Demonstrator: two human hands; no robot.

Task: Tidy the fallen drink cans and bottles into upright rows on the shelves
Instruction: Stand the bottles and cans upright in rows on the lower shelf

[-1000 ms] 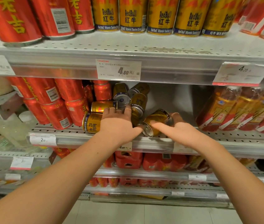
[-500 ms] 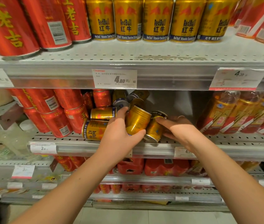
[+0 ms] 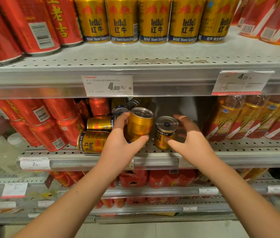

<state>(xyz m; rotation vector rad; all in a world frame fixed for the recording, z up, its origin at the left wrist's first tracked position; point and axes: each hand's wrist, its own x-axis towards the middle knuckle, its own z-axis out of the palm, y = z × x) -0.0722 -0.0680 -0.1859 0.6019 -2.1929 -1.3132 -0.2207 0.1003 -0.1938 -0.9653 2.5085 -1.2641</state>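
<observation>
Gold can (image 3: 140, 125), a short, smooth metal cylinder with a shiny silver end, sits in the left hand (image 3: 118, 145) directly below the 4.80 price tag (image 3: 107, 85). Its long axis is nearly vertical, with the top leaning slightly right and the silver end facing up. The thumb in front and the fingers behind wrap its wall, and the hand hides whether its base rests on the perforated grey metal shelf (image 3: 238, 148).

Below and right of the tag, a second gold can (image 3: 165, 133) stands on that shelf, its print upside down and its round silver end up. The right hand (image 3: 190, 140) cups around it, fingers spread behind and thumb at its front; I cannot tell whether it actually grips the can.

Below and left of the tag, two fallen gold cans (image 3: 93, 141) lie stacked on their sides, long axes running left to right. Farther left of the tag, glossy red cans (image 3: 50, 124) lean over. Far to the tag's right are tilted plastic bottles (image 3: 249, 117) with yellow labels.
</observation>
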